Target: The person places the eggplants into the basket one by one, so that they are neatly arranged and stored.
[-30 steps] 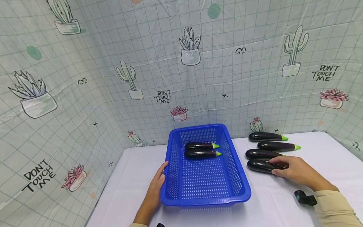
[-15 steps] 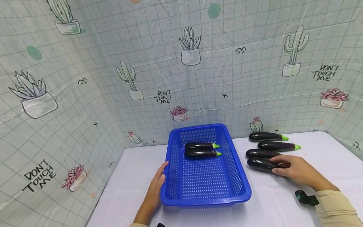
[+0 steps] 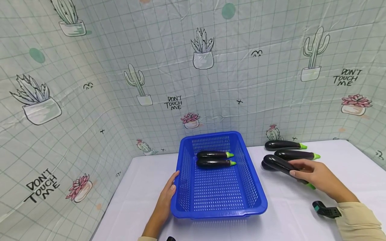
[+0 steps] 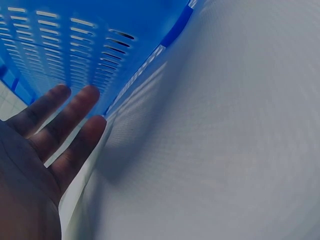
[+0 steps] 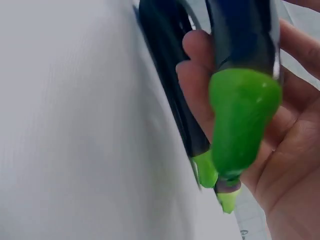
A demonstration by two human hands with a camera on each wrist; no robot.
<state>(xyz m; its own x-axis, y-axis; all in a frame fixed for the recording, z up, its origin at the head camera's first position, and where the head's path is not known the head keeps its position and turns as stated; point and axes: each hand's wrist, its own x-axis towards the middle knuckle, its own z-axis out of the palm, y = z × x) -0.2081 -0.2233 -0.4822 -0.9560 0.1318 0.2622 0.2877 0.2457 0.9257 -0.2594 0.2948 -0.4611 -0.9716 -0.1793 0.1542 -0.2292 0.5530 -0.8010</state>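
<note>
The held eggplant (image 3: pixel 278 164) has risen and tilted.

in the head view the right hand (image 3: pixel 316 175) and its held eggplant (image 3: pixel 278 163) hide most of another eggplant (image 3: pixel 266 166), the near edge of the table (image 3: pixel 289 217) and a dark object (image 3: pixel 171 239) are cut off below, and the wrist views crop the blue basket (image 4: pixel 145 17) and the held eggplant's blunt end.
</note>
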